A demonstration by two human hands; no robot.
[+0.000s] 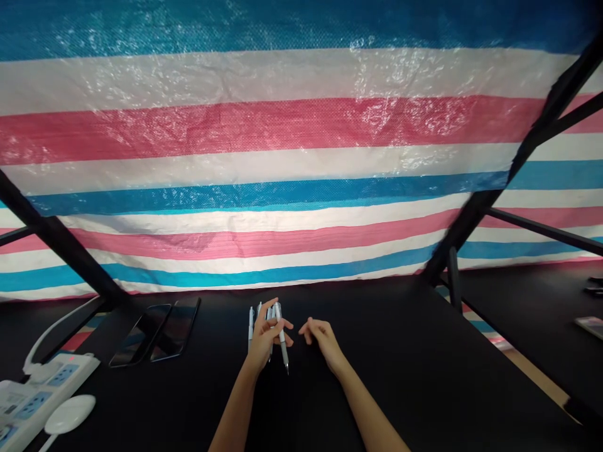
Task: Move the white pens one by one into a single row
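My left hand (266, 338) is closed on a white and grey pen (282, 336), held between thumb and fingers with its tip pointing down toward me. More white pens (251, 323) show beside and behind that hand; whether they lie on the black table (301, 402) or are partly in the hand is hard to make out. To the right, apart from the pens, my right hand (323, 339) is over the table with its fingers curled and thumb near the fingertips. Nothing can be seen in it.
Two dark phones (141, 336) (176, 329) lie at the left. A white power strip (51, 392) and a round white charger (70, 414) are nearer left. Black metal frame bars (475, 210) and a striped sheet (282, 125) stand behind. Another phone (591, 325) lies far right.
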